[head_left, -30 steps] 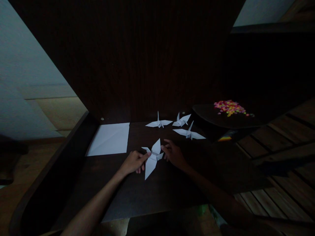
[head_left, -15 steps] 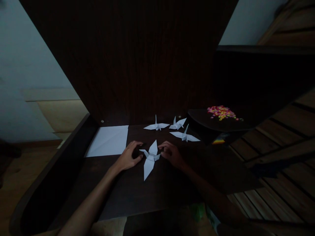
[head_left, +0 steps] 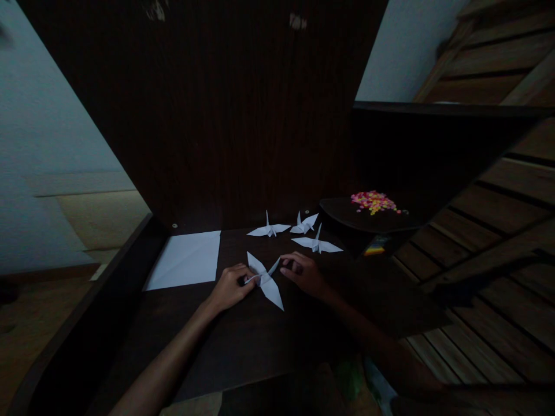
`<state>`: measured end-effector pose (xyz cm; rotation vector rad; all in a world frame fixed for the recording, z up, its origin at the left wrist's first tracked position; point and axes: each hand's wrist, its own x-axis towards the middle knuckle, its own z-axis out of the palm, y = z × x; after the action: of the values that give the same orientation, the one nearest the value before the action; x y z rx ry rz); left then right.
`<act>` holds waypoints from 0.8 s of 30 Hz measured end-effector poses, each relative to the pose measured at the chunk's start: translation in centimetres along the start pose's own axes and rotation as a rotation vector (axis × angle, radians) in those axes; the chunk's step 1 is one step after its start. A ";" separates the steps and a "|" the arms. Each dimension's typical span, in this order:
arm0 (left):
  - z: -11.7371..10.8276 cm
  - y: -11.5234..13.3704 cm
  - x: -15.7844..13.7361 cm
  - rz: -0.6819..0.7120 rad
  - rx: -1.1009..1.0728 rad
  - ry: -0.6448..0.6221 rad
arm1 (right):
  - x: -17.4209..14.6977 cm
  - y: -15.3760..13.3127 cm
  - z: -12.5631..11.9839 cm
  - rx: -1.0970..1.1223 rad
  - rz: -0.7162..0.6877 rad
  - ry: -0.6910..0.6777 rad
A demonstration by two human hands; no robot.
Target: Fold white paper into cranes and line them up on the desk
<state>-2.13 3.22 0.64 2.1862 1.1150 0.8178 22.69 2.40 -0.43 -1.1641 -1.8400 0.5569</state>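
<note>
A white folded paper crane [head_left: 266, 278] rests on the dark desk between both hands, wings spread. My left hand [head_left: 233, 285] is closed, with thumb and fingertips on the narrow point at the crane's left. At the opposite point, my right hand [head_left: 304, 274] has curled fingers, and its fingertips meet the raised tip. Behind them are three more white cranes: one at the left [head_left: 269, 230], one at the back right [head_left: 305, 223] and one nearer [head_left: 318, 245]. To the left lies a white sheet of paper [head_left: 184, 260] with a faint crease.
A rounded dark shelf [head_left: 338, 212] at the right carries a heap of small pink and yellow pieces [head_left: 373, 201]. A tall dark panel [head_left: 234, 115] rises behind the desk, and a raised side board [head_left: 87, 306] borders its left. Wooden slats [head_left: 498, 225] stand at the right.
The front crane has turned, so its wings now slant from upper left to lower right. My left fingers have closed on its left point. The camera view has shifted slightly.
</note>
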 end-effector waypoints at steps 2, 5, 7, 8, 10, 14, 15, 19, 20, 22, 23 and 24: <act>0.7 0.4 0.4 -0.051 0.026 0.090 | 0.0 0.4 -0.6 -0.013 0.021 0.090; 2.0 1.2 1.4 -0.105 0.073 0.207 | -0.3 0.9 -1.4 -0.026 0.053 0.197; 3.1 1.6 2.3 -0.120 0.086 0.240 | -0.7 1.3 -2.0 -0.044 0.075 0.257; 3.6 1.8 2.8 -0.127 0.093 0.257 | -1.1 1.5 -2.2 -0.057 0.089 0.292; 4.8 2.2 3.8 -0.140 0.111 0.289 | -1.8 1.9 -2.7 -0.072 0.114 0.358; 7.0 2.5 6.0 -0.155 0.160 0.355 | -3.6 2.8 -3.3 -0.107 0.149 0.478; 7.4 2.5 6.5 -0.164 0.173 0.368 | -4.1 3.0 -3.4 -0.122 0.145 0.505; 8.4 2.3 7.9 -0.196 0.230 0.418 | -5.9 3.7 -3.4 -0.165 0.110 0.563; 8.5 2.2 8.1 -0.200 0.243 0.426 | -6.2 3.9 -3.3 -0.175 0.099 0.569; 8.7 2.0 8.3 -0.196 0.267 0.433 | -6.8 4.0 -3.1 -0.191 0.085 0.567; 8.8 1.8 8.3 -0.190 0.278 0.434 | -7.0 4.1 -3.0 -0.202 0.079 0.570; 8.8 1.7 8.3 -0.183 0.289 0.433 | -7.1 4.1 -2.8 -0.212 0.074 0.572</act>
<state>9.01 7.67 -1.84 2.1421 1.7110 1.1390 28.46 -2.16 -4.96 -1.3657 -1.3841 0.0478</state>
